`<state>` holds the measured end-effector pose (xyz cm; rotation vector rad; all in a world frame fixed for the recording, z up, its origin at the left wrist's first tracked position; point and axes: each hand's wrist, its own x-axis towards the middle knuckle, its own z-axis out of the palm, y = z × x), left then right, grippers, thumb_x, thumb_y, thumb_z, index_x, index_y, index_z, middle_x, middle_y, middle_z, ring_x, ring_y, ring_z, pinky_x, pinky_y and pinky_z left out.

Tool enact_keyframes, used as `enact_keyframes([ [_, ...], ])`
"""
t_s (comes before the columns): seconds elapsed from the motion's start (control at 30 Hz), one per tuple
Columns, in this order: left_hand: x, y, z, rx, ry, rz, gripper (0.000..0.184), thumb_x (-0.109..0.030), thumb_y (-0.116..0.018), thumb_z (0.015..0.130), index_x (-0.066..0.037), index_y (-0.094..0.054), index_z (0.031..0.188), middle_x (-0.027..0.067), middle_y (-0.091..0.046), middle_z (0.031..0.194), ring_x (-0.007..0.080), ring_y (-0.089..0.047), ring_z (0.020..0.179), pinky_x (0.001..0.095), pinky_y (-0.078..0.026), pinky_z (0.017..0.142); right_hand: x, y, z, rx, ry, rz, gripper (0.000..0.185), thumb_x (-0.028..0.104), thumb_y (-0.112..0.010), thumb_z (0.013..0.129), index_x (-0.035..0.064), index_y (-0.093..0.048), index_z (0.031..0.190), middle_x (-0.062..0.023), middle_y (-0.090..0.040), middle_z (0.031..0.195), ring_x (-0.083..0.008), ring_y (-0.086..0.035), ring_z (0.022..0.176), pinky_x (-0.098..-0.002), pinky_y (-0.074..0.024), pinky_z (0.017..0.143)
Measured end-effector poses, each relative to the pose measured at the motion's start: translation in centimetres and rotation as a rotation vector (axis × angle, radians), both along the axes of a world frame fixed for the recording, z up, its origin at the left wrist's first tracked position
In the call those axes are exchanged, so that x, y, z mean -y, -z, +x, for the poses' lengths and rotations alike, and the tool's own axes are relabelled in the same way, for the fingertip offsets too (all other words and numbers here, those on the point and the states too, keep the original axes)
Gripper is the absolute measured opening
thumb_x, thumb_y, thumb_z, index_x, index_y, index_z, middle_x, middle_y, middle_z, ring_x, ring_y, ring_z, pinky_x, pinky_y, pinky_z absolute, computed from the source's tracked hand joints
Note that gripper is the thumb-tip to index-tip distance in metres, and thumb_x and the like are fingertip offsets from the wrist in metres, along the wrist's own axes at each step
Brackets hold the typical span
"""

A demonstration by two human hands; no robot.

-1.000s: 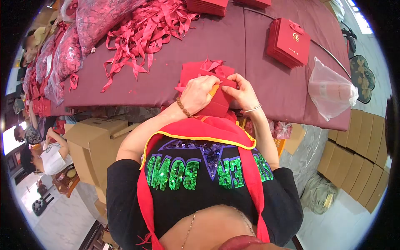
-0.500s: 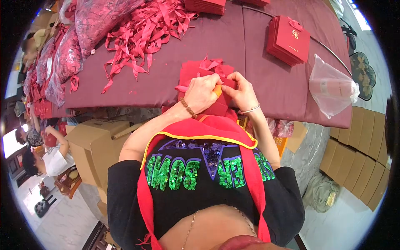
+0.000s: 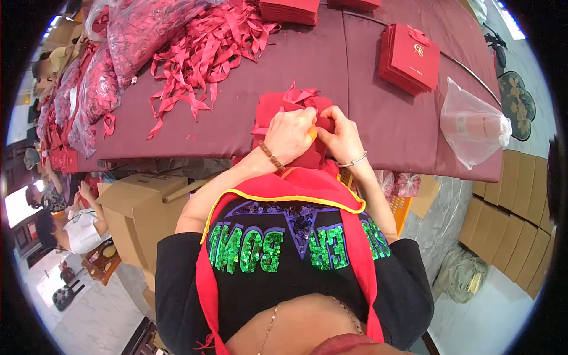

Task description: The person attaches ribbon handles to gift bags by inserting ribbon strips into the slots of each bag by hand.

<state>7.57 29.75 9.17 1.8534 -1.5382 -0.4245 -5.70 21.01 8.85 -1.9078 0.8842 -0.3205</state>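
Observation:
At the near edge of the table, several red paper bags [image 3: 270,105] lie in a pile with a red ribbon [image 3: 303,94] looped at the far side. My left hand [image 3: 290,135], wearing a beaded bracelet and an orange-yellow finger cover, is closed over the top bag. Close beside it, my right hand [image 3: 345,139] pinches the same bag with bent thumb and forefinger. What lies exactly between the fingertips is partly hidden. Farther left spreads a loose heap of red ribbons [image 3: 204,62].
Finished-looking red bags stand in a stack [image 3: 408,59] at the right, near a clear plastic bag [image 3: 470,125]. Plastic sacks [image 3: 142,41] fill the left side. Cardboard boxes [image 3: 133,204] stand below left, flat cartons [image 3: 509,219] at right. Other people sit at far left.
My hands stay at the bag pile, with my right fingers shifted slightly lower and closer to the bag. At far left, a seated person's arm has moved.

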Motion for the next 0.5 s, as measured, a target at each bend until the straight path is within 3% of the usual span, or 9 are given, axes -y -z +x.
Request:
enact_keyframes([
  [0.07,0.1,0.6,-0.4,0.014,0.007,-0.036,0.009,-0.007,-0.058,0.076,-0.002,-0.054,0.081,0.0154,-0.061,0.069,0.0352,-0.060,0.068,0.0422,-0.046,0.056,0.0,0.3,-0.2,0.035,0.000,-0.022,0.028,0.010,-0.067,0.073,0.0020,-0.051,0.095,-0.0175,-0.059,0.077,-0.0296,-0.059,0.066,-0.0359,-0.0464,0.062],
  [0.17,0.2,0.6,-0.4,0.021,0.034,-0.140,0.014,-0.004,-0.057,0.076,-0.003,-0.052,0.090,0.0127,-0.060,0.065,0.0288,-0.061,0.062,0.0368,-0.045,0.053,0.1,-0.4,-0.4,0.068,-0.035,-0.050,0.027,0.009,-0.067,0.074,0.0017,-0.052,0.096,-0.0182,-0.060,0.083,-0.0314,-0.059,0.071,-0.0362,-0.0469,0.064],
  [0.23,0.0,-0.8,0.4,-0.480,-0.063,0.196,0.020,-0.001,-0.056,0.077,-0.003,-0.050,0.097,0.0079,-0.058,0.064,0.0165,-0.059,0.058,0.0297,-0.043,0.051,0.1,-0.5,-0.4,0.067,-0.061,-0.051,0.027,0.009,-0.067,0.075,0.0014,-0.052,0.096,-0.0184,-0.060,0.085,-0.0322,-0.059,0.074,-0.0363,-0.0472,0.066],
  [0.27,0.1,-0.7,0.8,-0.567,-0.068,0.230,0.026,0.000,-0.056,0.078,-0.003,-0.049,0.103,0.0040,-0.056,0.064,0.0082,-0.054,0.060,0.0252,-0.040,0.052,0.1,-0.4,-0.4,0.052,-0.049,-0.032,0.026,0.009,-0.067,0.075,0.0016,-0.054,0.097,-0.0180,-0.060,0.085,-0.0314,-0.059,0.073,-0.0358,-0.0472,0.066],
  [0.43,0.5,-0.3,1.2,-0.625,-0.080,0.185,0.029,0.000,-0.057,0.078,-0.004,-0.049,0.105,0.0036,-0.055,0.063,0.0094,-0.053,0.059,0.0259,-0.040,0.053,-0.3,0.4,-0.4,0.078,0.022,-0.039,0.027,0.011,-0.067,0.076,0.0028,-0.057,0.100,-0.0164,-0.060,0.084,-0.0279,-0.059,0.069,-0.0346,-0.0466,0.063],
  [0.5,0.5,-0.6,0.9,-0.592,-0.092,0.183,0.030,-0.001,-0.057,0.078,-0.004,-0.049,0.107,0.0037,-0.055,0.062,0.0099,-0.053,0.058,0.0264,-0.039,0.053,-0.2,0.7,-0.6,0.043,0.095,0.174,0.029,0.013,-0.068,0.076,0.0038,-0.058,0.102,-0.0156,-0.061,0.084,-0.0261,-0.058,0.066,-0.0345,-0.0462,0.061],
])
